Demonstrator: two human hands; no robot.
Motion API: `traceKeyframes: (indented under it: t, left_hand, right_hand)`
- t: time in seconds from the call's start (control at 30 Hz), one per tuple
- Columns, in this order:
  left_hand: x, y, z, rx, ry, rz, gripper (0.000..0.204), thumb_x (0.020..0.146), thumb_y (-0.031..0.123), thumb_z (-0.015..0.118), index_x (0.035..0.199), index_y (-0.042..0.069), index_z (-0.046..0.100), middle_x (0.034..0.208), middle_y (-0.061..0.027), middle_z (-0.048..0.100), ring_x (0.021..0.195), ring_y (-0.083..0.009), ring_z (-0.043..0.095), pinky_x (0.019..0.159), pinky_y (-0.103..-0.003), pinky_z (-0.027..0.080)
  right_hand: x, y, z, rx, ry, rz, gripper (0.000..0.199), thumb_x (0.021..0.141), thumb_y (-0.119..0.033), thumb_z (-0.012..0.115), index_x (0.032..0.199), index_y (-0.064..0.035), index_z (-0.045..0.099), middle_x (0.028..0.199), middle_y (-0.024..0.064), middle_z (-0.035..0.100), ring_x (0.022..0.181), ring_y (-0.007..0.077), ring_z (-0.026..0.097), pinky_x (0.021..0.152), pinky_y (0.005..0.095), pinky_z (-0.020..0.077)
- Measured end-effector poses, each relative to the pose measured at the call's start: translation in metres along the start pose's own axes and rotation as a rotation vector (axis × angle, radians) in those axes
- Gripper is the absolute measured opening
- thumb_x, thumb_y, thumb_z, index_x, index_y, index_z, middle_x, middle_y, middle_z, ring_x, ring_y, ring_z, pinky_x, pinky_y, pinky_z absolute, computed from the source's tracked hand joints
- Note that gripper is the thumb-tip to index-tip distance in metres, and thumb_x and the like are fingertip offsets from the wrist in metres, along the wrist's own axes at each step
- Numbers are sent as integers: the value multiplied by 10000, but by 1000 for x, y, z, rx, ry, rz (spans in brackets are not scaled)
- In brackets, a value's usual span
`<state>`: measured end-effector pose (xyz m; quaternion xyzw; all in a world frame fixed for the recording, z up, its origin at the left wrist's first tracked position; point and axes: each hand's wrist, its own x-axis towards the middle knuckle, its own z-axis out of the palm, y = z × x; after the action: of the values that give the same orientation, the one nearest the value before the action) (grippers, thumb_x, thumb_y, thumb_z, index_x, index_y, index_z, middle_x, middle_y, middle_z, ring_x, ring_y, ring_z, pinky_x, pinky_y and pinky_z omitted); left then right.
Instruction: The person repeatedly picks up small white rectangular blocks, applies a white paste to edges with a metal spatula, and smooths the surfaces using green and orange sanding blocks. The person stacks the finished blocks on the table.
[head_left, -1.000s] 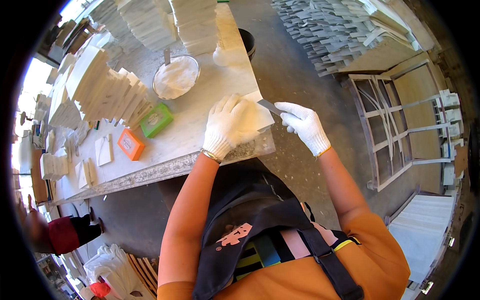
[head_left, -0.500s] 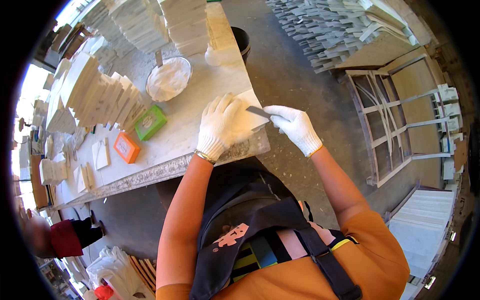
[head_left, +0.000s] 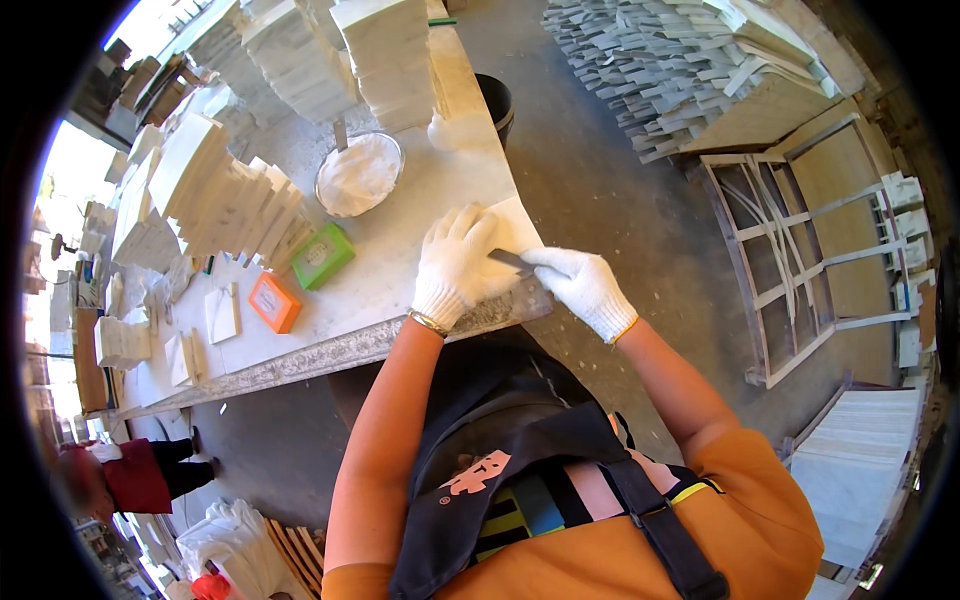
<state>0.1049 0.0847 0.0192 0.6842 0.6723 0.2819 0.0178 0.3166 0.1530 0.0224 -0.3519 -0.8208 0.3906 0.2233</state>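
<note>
My left hand (head_left: 457,262), in a white knit glove, lies with fingers stretched out on a white stone tile (head_left: 516,222) near the table corner. My right hand (head_left: 585,291), also gloved, grips a flat grey scraper blade (head_left: 510,261) between thumb and fingers. The blade reaches over the tile's right part, close to my left hand's thumb side. Beyond the hands stands a metal bowl (head_left: 401,190) of white paste (head_left: 358,175), with a flat tool (head_left: 341,135) sticking up from it. A green box (head_left: 323,256) and an orange box (head_left: 274,302) sit to the left.
Tall stacks of white tiles (head_left: 210,190) crowd the table's left and far side. A black bucket (head_left: 497,105) stands past the table's right edge. Farther right are a metal frame (head_left: 770,270) and piled stone strips (head_left: 650,75). Another person (head_left: 140,476) stands at the lower left.
My right hand has brought the blade slightly lower and nearer my left hand. My left hand stays on the tile. The whole view has shifted a little.
</note>
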Motion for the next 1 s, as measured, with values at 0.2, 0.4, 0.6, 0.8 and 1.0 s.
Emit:
traceKeyframes:
  t: [0.2,0.4,0.6,0.8,1.0]
  left_hand:
    - [-4,-6,2,-2,54,30,694,619,433,837,1172,73,620,1288,-175,583,1212,-413,532,1000,-515,441]
    - [-5,4,-11,-2,0,-80,703,613,428,829,1184,85,605,1270,-142,571,1228,-365,511,995,-493,417]
    - [-14,5,-9,45,117,-33,696,627,418,838,1174,52,612,1263,-142,590,1191,-352,534,990,-477,423]
    - [-45,23,-23,-165,183,-201,562,777,366,789,1197,22,642,1179,-183,662,1119,-370,600,962,-443,470]
    - [-59,63,-31,-922,-62,-501,379,955,238,644,1194,-57,642,1071,-132,699,1000,-186,657,893,-311,507]
  right_hand:
    - [-8,-11,-25,352,-15,318,330,910,-141,641,1230,-75,688,925,71,733,701,133,648,673,263,523]
    - [-30,6,-57,447,134,458,531,898,-171,640,1407,-46,554,904,52,703,702,93,614,622,235,477]
    - [-44,8,-47,492,139,491,445,910,-177,640,1331,-38,609,935,54,712,728,100,632,635,241,482]
    - [-42,-16,-38,578,97,474,425,919,-158,646,1325,-36,612,930,57,713,733,96,635,641,232,488]
    - [-36,-59,-9,489,-52,261,466,922,-73,620,1383,-32,566,962,107,729,809,131,681,726,272,541]
